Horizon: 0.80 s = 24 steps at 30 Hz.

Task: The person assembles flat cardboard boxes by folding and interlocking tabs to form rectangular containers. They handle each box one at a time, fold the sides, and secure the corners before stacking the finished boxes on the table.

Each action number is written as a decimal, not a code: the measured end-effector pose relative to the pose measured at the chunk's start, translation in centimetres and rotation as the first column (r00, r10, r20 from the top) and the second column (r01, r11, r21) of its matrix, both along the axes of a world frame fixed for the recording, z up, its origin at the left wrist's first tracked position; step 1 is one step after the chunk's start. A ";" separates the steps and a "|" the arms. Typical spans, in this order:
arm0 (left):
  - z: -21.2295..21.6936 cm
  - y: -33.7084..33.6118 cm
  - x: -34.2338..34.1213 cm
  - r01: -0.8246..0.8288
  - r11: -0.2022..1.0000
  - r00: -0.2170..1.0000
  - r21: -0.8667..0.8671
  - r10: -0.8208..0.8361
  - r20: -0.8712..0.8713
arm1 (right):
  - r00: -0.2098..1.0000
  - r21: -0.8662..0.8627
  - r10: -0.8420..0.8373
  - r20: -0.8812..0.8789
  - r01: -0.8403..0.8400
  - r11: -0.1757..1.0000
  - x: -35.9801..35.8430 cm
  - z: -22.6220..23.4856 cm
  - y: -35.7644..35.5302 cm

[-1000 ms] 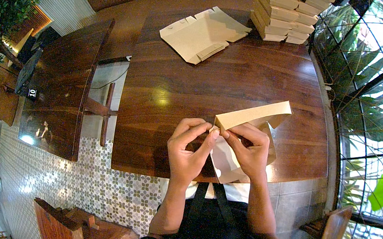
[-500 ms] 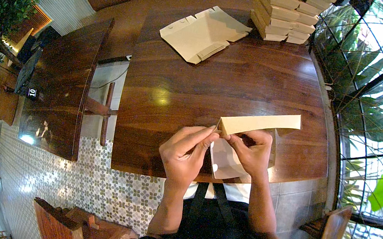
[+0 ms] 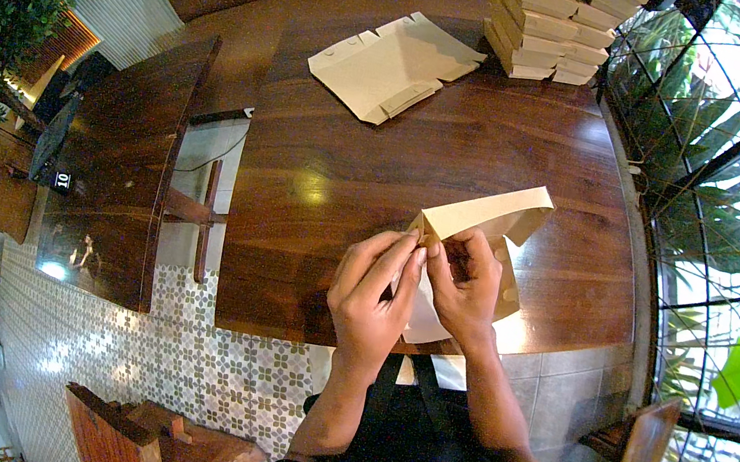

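Note:
A brown cardboard box (image 3: 489,207), partly folded, is held up over the near edge of the wooden table. One long side wall stands up at its far side, and a pale panel hangs below my hands. My left hand (image 3: 373,285) pinches the box's left corner with thumb and fingers. Close beside it, my right hand (image 3: 466,284) grips the same corner from the inner side, its fingers bent over the wall. The fingertips almost meet there, and they cover the corner's flaps.
A flat, unfolded cardboard blank (image 3: 397,67) lies on the table (image 3: 343,158) toward the back. Folded boxes (image 3: 550,31) form a tall stack at the far right. A second dark table (image 3: 119,179) stands to the left, and a wooden chair (image 3: 159,440) sits behind it, lower left.
The box has tilted and turned, its right end swinging nearer and left. Its inside shows more now. Both hands stay at the corner; my right hand has shifted left, closer to my left.

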<state>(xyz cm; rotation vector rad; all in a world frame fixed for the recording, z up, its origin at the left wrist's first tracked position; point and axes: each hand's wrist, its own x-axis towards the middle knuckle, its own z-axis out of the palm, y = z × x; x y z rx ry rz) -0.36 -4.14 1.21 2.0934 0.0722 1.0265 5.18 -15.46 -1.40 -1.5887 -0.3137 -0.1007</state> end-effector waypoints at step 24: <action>-0.3 0.3 -0.2 0.004 0.999 1.000 -0.038 -0.005 -0.022 | 0.990 -0.068 0.140 0.032 -0.138 0.988 1.5 0.1 -0.3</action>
